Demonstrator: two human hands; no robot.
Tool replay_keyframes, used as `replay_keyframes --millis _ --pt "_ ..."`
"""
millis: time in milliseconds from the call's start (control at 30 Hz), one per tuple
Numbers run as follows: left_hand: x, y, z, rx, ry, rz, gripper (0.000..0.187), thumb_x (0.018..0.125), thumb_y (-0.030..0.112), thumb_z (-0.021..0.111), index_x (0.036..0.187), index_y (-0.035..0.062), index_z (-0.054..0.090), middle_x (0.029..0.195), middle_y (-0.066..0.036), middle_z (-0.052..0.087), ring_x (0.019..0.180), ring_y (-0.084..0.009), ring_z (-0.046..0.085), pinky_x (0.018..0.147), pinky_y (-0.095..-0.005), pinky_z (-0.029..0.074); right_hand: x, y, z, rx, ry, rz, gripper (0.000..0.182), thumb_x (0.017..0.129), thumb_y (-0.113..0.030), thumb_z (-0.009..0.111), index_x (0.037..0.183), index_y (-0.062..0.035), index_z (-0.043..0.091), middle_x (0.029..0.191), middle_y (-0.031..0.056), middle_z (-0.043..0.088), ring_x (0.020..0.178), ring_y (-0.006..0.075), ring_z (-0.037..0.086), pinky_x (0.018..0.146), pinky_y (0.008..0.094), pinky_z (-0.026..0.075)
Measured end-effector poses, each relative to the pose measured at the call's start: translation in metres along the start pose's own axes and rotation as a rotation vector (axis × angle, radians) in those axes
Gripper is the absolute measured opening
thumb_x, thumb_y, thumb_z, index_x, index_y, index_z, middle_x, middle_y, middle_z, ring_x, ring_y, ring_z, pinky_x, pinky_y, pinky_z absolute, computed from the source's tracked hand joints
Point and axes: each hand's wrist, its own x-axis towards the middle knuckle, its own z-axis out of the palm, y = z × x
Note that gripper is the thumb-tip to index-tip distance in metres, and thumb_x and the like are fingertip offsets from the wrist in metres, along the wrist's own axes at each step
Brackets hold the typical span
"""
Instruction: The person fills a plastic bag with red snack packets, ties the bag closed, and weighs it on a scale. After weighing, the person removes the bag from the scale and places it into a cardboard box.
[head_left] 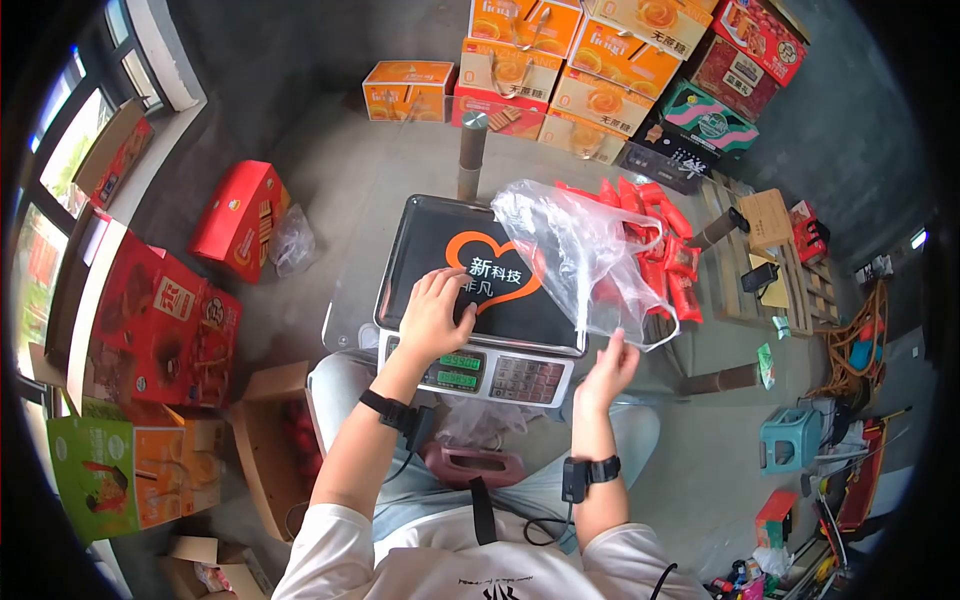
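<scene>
A digital scale [410, 260] with a black platform and an orange heart print lies in front of me on a glass table. My left hand [437, 312] rests over the left part of the platform, fingers stretched out and nothing in them. A clear plastic bag [560, 225] spreads from the platform's right side toward the right. My right hand [608, 370] pinches the bag's near edge beside the scale's right front corner. Red wrapped packets [682, 258] lie in a heap on the right, partly covered by the bag. The scale's keypad [530, 378] and lit green display face me.
Stacked orange cartons [600, 95] stand behind the glass table [350, 290]. Red gift boxes [165, 320] and an open cardboard box [265, 430] are at my left. To the right are a wooden pallet [800, 285], a blue stool [790, 440] and cluttered tools.
</scene>
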Motion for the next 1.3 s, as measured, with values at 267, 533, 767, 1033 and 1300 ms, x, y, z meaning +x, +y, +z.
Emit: replay_keyframes --millis 267,533,767,1033,1300 --pt "-0.002 -0.001 0.000 0.000 0.008 0.009 0.039 0.075 0.014 0.065 0.112 0.0025 0.057 0.110 -0.014 0.061 0.112 -0.0329 0.053 0.099 -0.0434 0.040 0.069 0.014 -0.015 -0.054 -0.031 0.299 0.063 0.087 -0.050 0.063 0.129 -0.0058 0.046 0.130 0.0119 0.047 0.122 0.0201 0.044 0.100 0.0368 0.032" --pt "-0.003 -0.001 -0.003 -0.015 0.002 -0.006 0.042 0.075 0.016 0.065 0.114 0.0020 0.056 0.111 -0.016 0.061 0.112 -0.0337 0.054 0.099 -0.0434 0.040 0.079 -0.063 0.039 0.431 -0.540 0.271 0.042 0.094 -0.039 0.056 0.119 -0.0046 0.053 0.119 0.0117 0.058 0.115 0.0231 0.055 0.099 0.0410 0.042" --pt "-0.008 -0.009 -0.003 -0.089 0.087 0.007 0.056 0.081 0.033 0.066 0.123 -0.0008 0.050 0.121 -0.018 0.057 0.115 -0.0348 0.051 0.100 -0.0442 0.038 0.008 -0.083 0.065 -0.615 -1.024 -1.331 0.022 0.074 -0.016 0.073 0.067 -0.0075 0.055 0.078 0.0057 0.058 0.078 0.0257 0.058 0.090 0.0457 0.046" --pt "-0.011 -0.014 0.002 -0.175 0.379 0.048 0.068 0.074 0.035 0.077 0.125 -0.0001 0.049 0.120 -0.020 0.055 0.106 -0.0376 0.054 0.092 -0.0454 0.041 -0.001 -0.038 0.050 -0.782 -1.228 -1.293 0.013 0.073 -0.012 0.070 0.073 -0.0076 0.057 0.098 0.0046 0.067 0.097 0.0228 0.063 0.099 0.0471 0.042" --pt "-0.014 -0.015 0.008 -0.132 0.356 -0.046 0.012 0.076 0.003 0.066 0.082 0.0026 0.055 0.072 -0.010 0.056 0.066 -0.0294 0.056 0.059 -0.0387 0.044 0.068 -0.044 0.030 0.590 -0.440 0.667 0.034 0.085 -0.042 0.053 0.089 -0.0099 0.061 0.110 0.0111 0.064 0.111 0.0281 0.054 0.091 0.0459 0.039"
